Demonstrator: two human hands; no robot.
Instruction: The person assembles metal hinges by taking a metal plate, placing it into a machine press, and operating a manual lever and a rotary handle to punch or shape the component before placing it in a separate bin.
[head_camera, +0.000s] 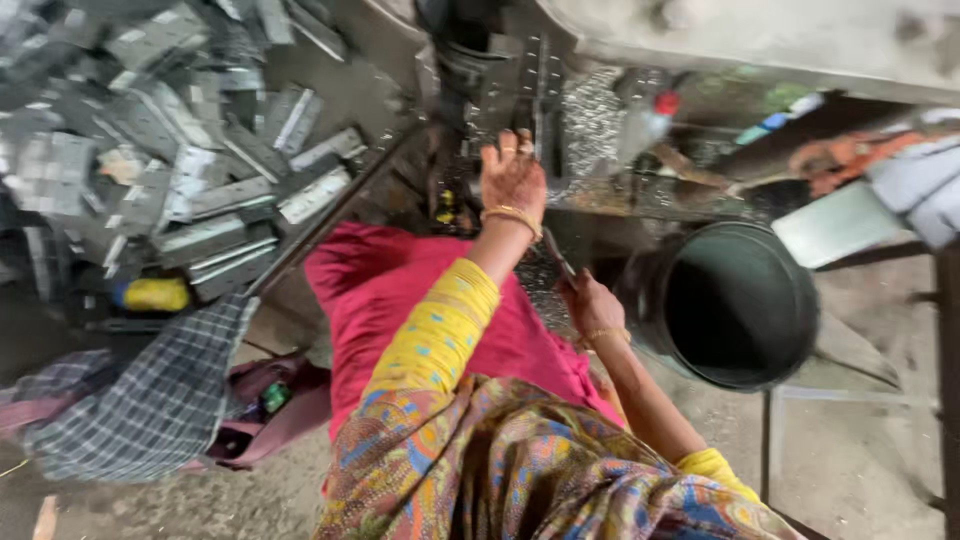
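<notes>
Fig.: head view, seated at a press-type machine (470, 60).

(a) Left hand (513, 178) is raised to the perforated metal strip (541, 85), which stands upright against the machine front. The fingers (497, 152) lie part-curled on the strip's lower end. Motion blur: I can't tell whether they clamp it or only press on it.

(b) Right hand (592, 305) is lower, over the pink cloth (390, 290) on the lap and just beside the dark bucket (740, 300). Its fingers are closed in a pinch on a thin metal piece (557, 256), which points up-left toward the left wrist.

(c) A pile of flat metal parts (180, 150) lies well apart, at left.

Handling note (my judgement): I'd keep the strip square to the machine and steady it w/ the fingertips at its edge, not across the holes. I'd keep the left hand low, clear of any moving part, and hold the right-hand piece away from the left forearm, since its edge looks sharp.
</notes>
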